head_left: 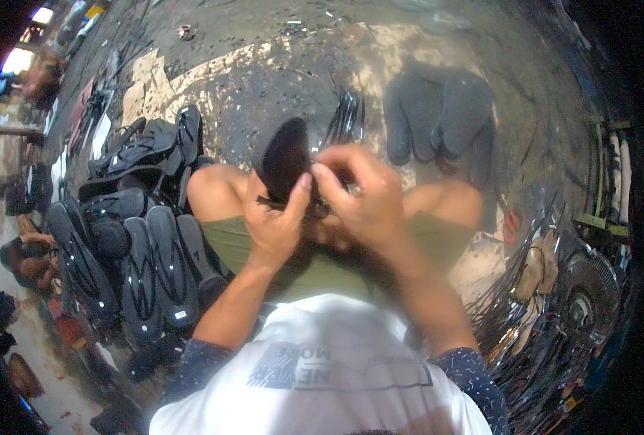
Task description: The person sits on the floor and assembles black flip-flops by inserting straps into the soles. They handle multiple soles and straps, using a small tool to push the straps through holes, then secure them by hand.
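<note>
My left hand (pixel 272 226) is closed around a black flip-flop sole (pixel 284 154), held tilted up between my knees. Its thumb presses near the lower end, where a short dark strip (pixel 269 203) sticks out. At the sole's right edge my right hand (pixel 365 190) closes in a pinch, thumb and forefinger together. Whatever lies between those fingertips is too small and hidden to make out. Just beyond the hands, a bundle of shiny black straps (pixel 348 116) lies on the floor.
Finished-looking black flip-flops (pixel 142 275) are heaped at my left. Dark soles (pixel 445 109) lie ahead on the right, past my knee. Many loose black straps (pixel 507 312) spread at my right, near a round fan (pixel 586 293) and a red looped object (pixel 510 226).
</note>
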`<action>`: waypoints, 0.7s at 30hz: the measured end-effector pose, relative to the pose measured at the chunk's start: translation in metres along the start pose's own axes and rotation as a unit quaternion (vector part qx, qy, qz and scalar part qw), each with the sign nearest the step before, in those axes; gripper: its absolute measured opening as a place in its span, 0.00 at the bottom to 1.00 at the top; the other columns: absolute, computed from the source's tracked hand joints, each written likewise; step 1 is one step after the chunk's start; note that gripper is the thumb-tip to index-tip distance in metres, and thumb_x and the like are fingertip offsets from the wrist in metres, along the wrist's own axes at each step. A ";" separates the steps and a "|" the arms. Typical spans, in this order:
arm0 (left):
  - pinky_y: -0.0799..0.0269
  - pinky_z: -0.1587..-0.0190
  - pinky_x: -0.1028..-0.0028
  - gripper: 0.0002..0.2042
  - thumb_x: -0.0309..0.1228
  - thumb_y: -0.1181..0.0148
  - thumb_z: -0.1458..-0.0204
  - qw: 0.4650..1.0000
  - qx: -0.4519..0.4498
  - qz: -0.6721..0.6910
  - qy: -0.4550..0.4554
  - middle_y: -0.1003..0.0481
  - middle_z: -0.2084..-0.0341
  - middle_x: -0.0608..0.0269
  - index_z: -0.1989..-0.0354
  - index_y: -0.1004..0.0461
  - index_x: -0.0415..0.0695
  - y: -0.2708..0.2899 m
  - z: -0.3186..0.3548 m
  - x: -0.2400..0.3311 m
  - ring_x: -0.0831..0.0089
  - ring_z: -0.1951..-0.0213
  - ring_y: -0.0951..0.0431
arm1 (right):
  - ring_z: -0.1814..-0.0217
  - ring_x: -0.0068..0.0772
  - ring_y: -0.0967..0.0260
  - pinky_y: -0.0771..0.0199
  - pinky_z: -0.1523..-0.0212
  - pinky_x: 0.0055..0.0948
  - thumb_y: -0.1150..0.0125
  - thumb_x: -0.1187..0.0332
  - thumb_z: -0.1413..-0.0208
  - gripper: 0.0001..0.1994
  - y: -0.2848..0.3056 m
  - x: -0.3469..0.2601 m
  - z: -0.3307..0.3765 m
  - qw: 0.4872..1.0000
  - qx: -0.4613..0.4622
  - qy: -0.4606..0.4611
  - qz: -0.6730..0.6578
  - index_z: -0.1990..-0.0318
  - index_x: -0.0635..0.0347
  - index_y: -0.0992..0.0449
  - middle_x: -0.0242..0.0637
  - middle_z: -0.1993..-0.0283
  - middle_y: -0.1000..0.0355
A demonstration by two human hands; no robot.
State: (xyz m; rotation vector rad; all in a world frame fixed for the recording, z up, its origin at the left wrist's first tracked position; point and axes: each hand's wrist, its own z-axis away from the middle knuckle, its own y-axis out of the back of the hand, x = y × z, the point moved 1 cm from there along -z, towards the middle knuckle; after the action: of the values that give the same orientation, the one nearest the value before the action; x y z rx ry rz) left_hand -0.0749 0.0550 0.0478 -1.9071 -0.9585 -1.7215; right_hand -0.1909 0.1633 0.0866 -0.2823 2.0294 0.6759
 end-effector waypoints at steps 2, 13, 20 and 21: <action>0.25 0.51 0.74 0.09 0.23 0.35 0.40 1.000 -0.015 -0.008 0.024 0.19 0.58 0.65 0.52 0.21 0.38 0.001 0.004 0.001 0.76 0.57 0.20 | 0.64 0.43 0.20 0.20 0.65 0.36 0.31 0.70 0.43 0.09 0.002 0.003 0.006 1.000 -0.014 -0.013 0.018 0.58 0.62 0.21 0.44 0.63 0.21; 0.28 0.43 0.68 0.32 0.24 0.37 0.40 0.998 -0.060 -0.006 0.006 0.29 0.44 0.54 0.31 0.46 0.38 -0.008 -0.007 -0.005 0.68 0.47 0.25 | 0.61 0.45 0.24 0.24 0.58 0.40 0.29 0.69 0.47 0.08 0.017 0.002 0.003 0.999 0.000 0.037 0.036 0.62 0.61 0.19 0.41 0.64 0.23; 0.30 0.42 0.71 0.35 0.28 0.35 0.41 0.978 -0.190 0.021 0.083 0.27 0.46 0.55 0.28 0.46 0.34 0.012 -0.010 0.001 0.70 0.46 0.25 | 0.66 0.45 0.23 0.28 0.62 0.41 0.35 0.67 0.41 0.07 0.009 -0.002 0.015 0.950 -0.002 -0.245 -0.191 0.62 0.60 0.24 0.37 0.69 0.22; 0.28 0.45 0.73 0.30 0.27 0.37 0.39 0.981 -0.168 0.007 0.094 0.24 0.49 0.57 0.31 0.40 0.33 0.016 -0.009 0.004 0.74 0.49 0.24 | 0.66 0.44 0.23 0.29 0.63 0.41 0.35 0.67 0.42 0.06 0.010 -0.001 0.016 0.975 -0.017 -0.182 -0.124 0.63 0.59 0.23 0.36 0.70 0.22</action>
State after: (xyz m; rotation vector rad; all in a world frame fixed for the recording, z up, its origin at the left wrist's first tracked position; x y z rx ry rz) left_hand -0.0696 0.0384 0.0560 -1.8945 -0.6134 -2.1197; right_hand -0.1831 0.1807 0.0842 -0.3931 1.6028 0.5597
